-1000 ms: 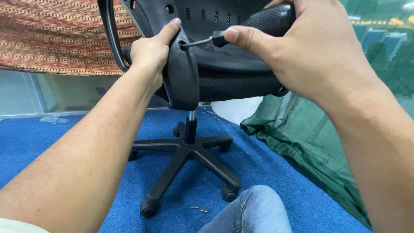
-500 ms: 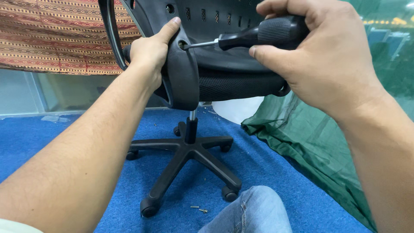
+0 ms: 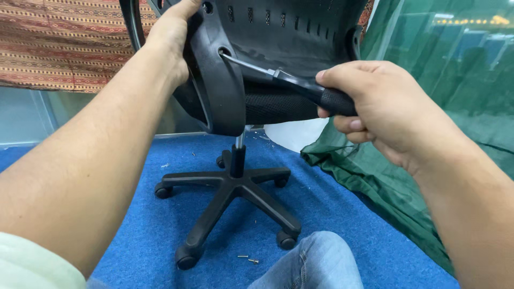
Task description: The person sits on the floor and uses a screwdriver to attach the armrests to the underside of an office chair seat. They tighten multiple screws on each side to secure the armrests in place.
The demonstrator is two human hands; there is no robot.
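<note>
A black office chair stands in front of me, with its back bracket (image 3: 225, 80) close to the camera. My left hand (image 3: 172, 33) grips the upper edge of that bracket and the chair back. My right hand (image 3: 383, 109) is closed on the black handle of a screwdriver (image 3: 300, 84). The screwdriver's metal shaft slants up to the left, and its tip sits in a screw hole (image 3: 224, 52) in the bracket. Below, the black gas column and the five-star wheeled base (image 3: 230, 195) rest on blue carpet.
Two small loose screws (image 3: 248, 259) lie on the blue carpet (image 3: 134, 225) near the base. My denim-clad knee (image 3: 316, 265) is at the bottom. Green netting (image 3: 385, 182) is heaped at right, a patterned woven cloth (image 3: 64, 43) hangs at upper left, and a white object (image 3: 292, 134) sits behind the chair.
The view has shifted, so the chair sits lower and closer. My right hand dropped lower and turned, so the screwdriver now slants up into the hole. My left hand moved higher on the bracket.
</note>
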